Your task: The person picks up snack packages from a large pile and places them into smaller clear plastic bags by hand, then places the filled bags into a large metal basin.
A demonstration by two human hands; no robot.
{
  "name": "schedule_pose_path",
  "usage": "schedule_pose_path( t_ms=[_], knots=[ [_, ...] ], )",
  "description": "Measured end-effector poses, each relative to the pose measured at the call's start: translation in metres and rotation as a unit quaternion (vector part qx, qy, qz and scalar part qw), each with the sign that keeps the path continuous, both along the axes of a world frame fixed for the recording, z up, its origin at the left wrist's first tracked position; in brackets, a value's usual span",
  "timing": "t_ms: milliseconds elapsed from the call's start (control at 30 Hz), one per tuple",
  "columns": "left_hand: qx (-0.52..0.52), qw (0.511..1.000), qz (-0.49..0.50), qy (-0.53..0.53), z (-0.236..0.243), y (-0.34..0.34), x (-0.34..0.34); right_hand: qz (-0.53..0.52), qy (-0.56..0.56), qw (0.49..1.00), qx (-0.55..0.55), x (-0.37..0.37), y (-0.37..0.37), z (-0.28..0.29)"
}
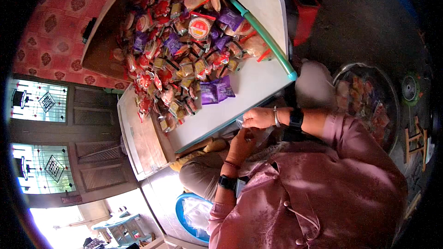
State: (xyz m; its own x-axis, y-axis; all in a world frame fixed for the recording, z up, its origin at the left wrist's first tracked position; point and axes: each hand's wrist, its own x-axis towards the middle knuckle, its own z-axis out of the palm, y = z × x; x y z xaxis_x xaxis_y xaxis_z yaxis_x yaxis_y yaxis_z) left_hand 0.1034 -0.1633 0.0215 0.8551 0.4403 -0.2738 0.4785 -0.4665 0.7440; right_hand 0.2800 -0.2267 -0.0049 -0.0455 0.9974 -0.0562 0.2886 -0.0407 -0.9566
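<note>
Close together just off the near edge of the white-topped table [203, 127], my two hands hold what looks like a clear plastic bag [262, 137]. My right hand [259, 118], wearing a bangle and a dark watch, is closed in a pinch on it. Below, my left hand [242, 145] has its fingers bent against the same plastic, partly in shadow. Two purple packets [217, 91] lie on the tabletop near my hands. Beyond them is a big heap of small wrapped snacks [184, 60], with red, gold and purple wrappers and a round pack [200, 27] on top.
A green pole [258, 30] lies along the table's right side, and a wooden board [145, 143] edges its left. A blue basin [180, 212] of clear bags stands below left. To the right are a large round tray [394, 97] of packets, a small fan [409, 87] and a red container [305, 23].
</note>
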Motion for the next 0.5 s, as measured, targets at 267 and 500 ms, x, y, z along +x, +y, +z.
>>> schedule_pose_path(
  t_ms=[267, 500],
  knots=[
    [-0.060, 0.993, 0.071, -0.074, 0.017, 0.034, 0.001, -0.052, 0.027, 0.998, -0.006, 0.002, -0.001, 0.002],
    [0.352, 0.897, 0.229, -0.138, 0.012, 0.116, 0.002, -0.032, 0.019, 0.997, -0.065, 0.004, -0.005, 0.023]
  ],
)
